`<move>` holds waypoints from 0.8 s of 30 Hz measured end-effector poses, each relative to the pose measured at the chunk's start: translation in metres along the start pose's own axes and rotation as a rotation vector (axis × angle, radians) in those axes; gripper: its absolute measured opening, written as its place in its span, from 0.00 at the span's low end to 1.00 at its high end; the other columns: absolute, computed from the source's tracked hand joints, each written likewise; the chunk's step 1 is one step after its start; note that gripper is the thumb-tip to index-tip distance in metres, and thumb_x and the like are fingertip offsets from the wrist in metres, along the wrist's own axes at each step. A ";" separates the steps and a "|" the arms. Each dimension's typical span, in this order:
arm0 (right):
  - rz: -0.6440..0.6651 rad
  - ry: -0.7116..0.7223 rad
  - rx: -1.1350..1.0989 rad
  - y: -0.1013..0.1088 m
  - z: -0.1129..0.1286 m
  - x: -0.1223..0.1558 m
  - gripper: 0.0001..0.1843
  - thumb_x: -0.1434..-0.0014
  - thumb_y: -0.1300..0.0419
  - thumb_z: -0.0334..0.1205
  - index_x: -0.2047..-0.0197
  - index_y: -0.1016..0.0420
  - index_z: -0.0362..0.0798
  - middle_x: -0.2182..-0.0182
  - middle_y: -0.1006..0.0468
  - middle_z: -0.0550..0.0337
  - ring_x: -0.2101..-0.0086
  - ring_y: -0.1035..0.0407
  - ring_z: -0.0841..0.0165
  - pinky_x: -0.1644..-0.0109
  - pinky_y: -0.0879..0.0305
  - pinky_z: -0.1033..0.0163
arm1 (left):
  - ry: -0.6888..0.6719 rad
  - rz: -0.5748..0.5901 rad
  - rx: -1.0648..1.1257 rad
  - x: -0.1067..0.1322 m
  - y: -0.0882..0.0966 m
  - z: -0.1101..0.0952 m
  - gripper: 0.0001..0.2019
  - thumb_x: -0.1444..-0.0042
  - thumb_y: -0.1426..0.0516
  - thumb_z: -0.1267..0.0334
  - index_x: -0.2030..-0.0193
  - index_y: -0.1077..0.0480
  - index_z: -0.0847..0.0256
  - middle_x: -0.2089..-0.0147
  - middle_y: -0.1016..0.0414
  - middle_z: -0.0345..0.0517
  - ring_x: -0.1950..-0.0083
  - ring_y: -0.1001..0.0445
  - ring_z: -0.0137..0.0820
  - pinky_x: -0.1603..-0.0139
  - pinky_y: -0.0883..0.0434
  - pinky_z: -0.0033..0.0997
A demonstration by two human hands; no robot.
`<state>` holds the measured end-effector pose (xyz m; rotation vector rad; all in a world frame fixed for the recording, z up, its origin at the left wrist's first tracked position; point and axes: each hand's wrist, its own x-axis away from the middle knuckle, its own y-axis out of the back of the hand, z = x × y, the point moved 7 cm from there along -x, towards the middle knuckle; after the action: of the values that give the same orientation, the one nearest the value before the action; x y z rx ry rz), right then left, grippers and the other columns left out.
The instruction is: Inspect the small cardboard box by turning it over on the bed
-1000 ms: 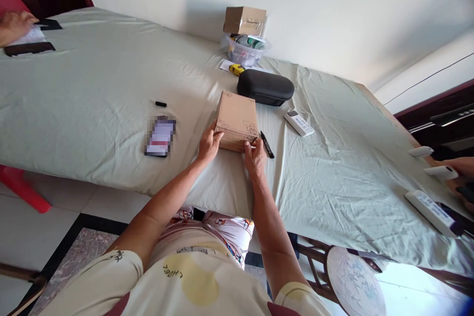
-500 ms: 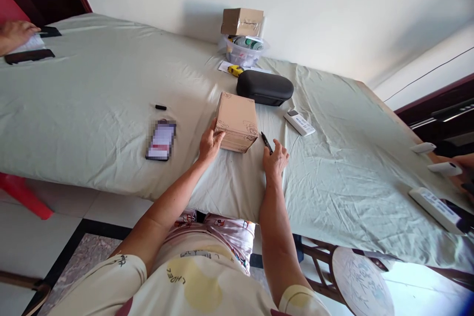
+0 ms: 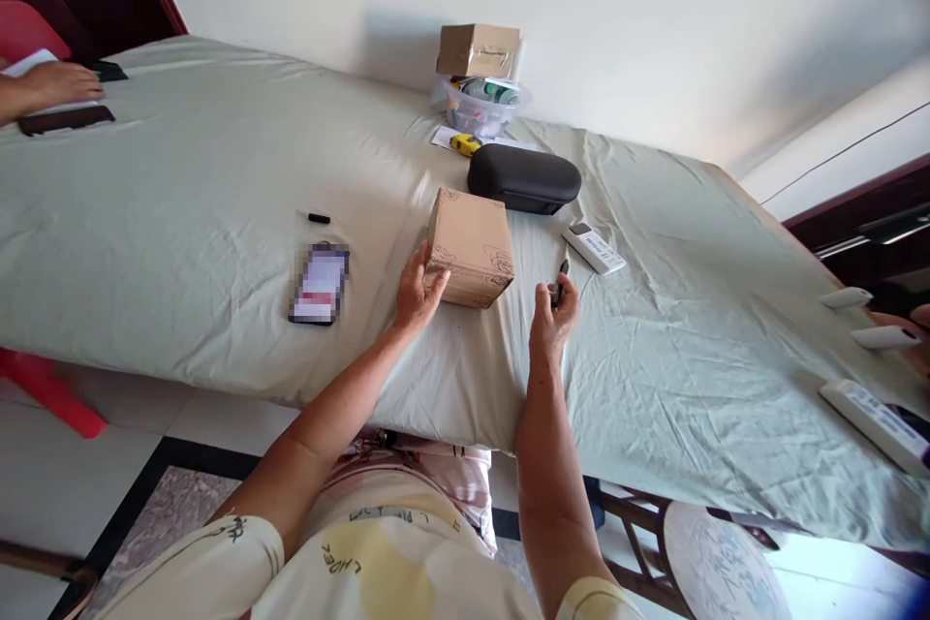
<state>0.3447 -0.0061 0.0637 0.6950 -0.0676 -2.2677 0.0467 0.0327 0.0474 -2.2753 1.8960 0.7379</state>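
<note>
A small cardboard box (image 3: 472,228) with dark scribbled drawings at its corners rests on the cloth-covered table. My left hand (image 3: 419,293) grips its left side, thumb on the front face and fingers along the side. To the right of the box, my right hand (image 3: 554,312) is closed around a black marker (image 3: 562,281), which points up and away from me. The marker is apart from the box. A small black piece like a pen cap (image 3: 319,218) lies at left, above a phone (image 3: 320,286) with a blurred screen.
Behind the box are a black hard case (image 3: 524,177), a yellow tape measure (image 3: 466,145) and a plastic tub (image 3: 480,111) topped by another carton (image 3: 478,50). A white device (image 3: 594,248) lies right. Another person's hand (image 3: 69,84) is at far left; white devices sit at the right edge.
My right hand has picked the marker up from the cloth and moved slightly right, turning it upright. My left hand stays on the box. The view has shifted slightly.
</note>
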 end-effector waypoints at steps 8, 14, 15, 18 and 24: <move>-0.271 0.456 -0.184 0.008 0.085 0.053 0.09 0.30 0.41 0.48 0.51 0.28 0.54 0.62 0.29 0.60 0.63 0.30 0.66 0.55 0.31 0.56 | 0.034 0.034 -0.041 -0.003 -0.005 0.003 0.33 0.33 0.39 0.56 0.24 0.39 0.59 0.24 0.33 0.58 0.25 0.31 0.47 0.23 0.34 0.49; 0.283 0.920 -0.051 -0.045 0.141 0.112 0.11 0.29 0.41 0.38 0.45 0.27 0.53 0.64 0.20 0.58 0.64 0.25 0.64 0.52 0.32 0.53 | 0.058 0.062 -0.048 -0.003 -0.010 0.006 0.31 0.34 0.43 0.64 0.25 0.40 0.62 0.24 0.33 0.60 0.23 0.33 0.45 0.20 0.37 0.51; 0.325 0.935 -0.007 -0.051 0.143 0.115 0.11 0.29 0.42 0.38 0.45 0.26 0.52 0.64 0.20 0.58 0.63 0.25 0.64 0.52 0.32 0.53 | 0.069 0.070 -0.035 -0.002 -0.011 0.007 0.31 0.34 0.43 0.65 0.25 0.40 0.61 0.25 0.32 0.59 0.23 0.33 0.45 0.21 0.36 0.50; 0.358 0.903 0.052 -0.059 0.139 0.113 0.13 0.30 0.42 0.36 0.44 0.25 0.52 0.63 0.18 0.57 0.62 0.24 0.64 0.50 0.34 0.53 | 0.098 0.083 -0.006 0.000 -0.014 0.009 0.31 0.35 0.44 0.67 0.25 0.39 0.58 0.24 0.33 0.57 0.22 0.34 0.44 0.19 0.38 0.51; 0.219 0.826 0.119 -0.049 0.127 0.099 0.12 0.33 0.42 0.35 0.46 0.26 0.53 0.65 0.18 0.59 0.65 0.25 0.64 0.49 0.37 0.53 | 0.129 0.108 0.016 0.004 -0.016 0.008 0.31 0.34 0.44 0.62 0.25 0.39 0.61 0.22 0.37 0.59 0.20 0.39 0.46 0.16 0.45 0.53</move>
<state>0.1930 -0.0582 0.1137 1.5473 0.1158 -1.6345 0.0600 0.0351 0.0352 -2.2772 2.0876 0.5992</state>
